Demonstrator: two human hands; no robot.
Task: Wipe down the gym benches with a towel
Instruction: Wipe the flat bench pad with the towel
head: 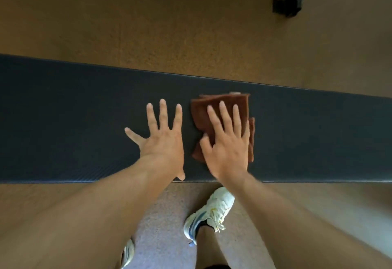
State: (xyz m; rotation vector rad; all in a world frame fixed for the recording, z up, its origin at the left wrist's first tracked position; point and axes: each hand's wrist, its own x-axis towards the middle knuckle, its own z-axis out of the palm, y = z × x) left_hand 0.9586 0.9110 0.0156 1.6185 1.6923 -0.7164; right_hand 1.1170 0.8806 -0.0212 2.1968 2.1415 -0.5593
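On dark bench [63, 120], right hand [228, 148] flat on brown towel [220, 103], left hand [164, 141] spread beside

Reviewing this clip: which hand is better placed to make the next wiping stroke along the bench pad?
Right. The right hand already lies flat with straight fingers on the folded brown towel on the bench pad. The left hand is spread on bare pad beside the towel, seemingly bracing.

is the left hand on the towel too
No, only the right hand presses flat on the brown towel; the left hand rests spread on the bare dark bench pad beside it.
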